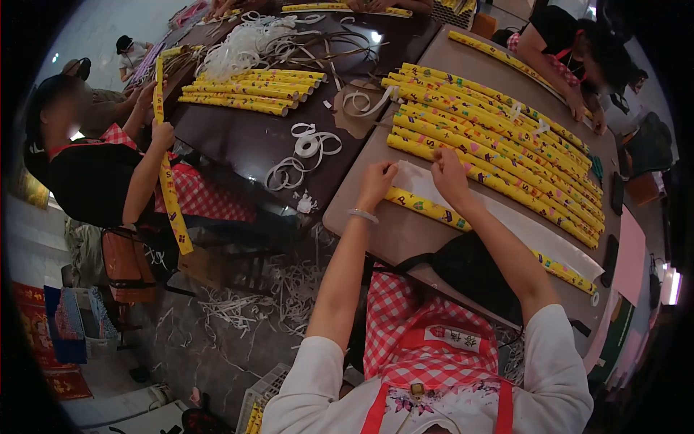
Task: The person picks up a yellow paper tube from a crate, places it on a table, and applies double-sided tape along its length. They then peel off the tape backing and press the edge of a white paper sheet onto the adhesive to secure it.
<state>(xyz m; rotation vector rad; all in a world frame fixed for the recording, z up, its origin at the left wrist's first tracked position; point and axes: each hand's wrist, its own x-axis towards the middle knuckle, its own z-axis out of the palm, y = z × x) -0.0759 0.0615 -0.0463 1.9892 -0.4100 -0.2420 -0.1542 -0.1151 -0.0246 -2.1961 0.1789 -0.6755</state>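
Observation:
My left hand [378, 181] and my right hand [448, 176] both press down on a partly rolled sheet of yellow printed paper [426, 206] lying across the brown table [394, 235]. The sheet's white inner side [535, 235] stretches to the right between the roll and a pile of finished yellow rolls [499, 137]. Both hands pinch the paper's edge near its left end, fingers curled onto it. A bracelet sits on my left wrist.
A person at the left holds an upright yellow roll [170, 195]. A dark table [253, 137] carries more yellow rolls [249, 90] and white tape strips [307, 148]. Another person leans at the far right [571, 54]. White paper scraps [246, 304] litter the floor.

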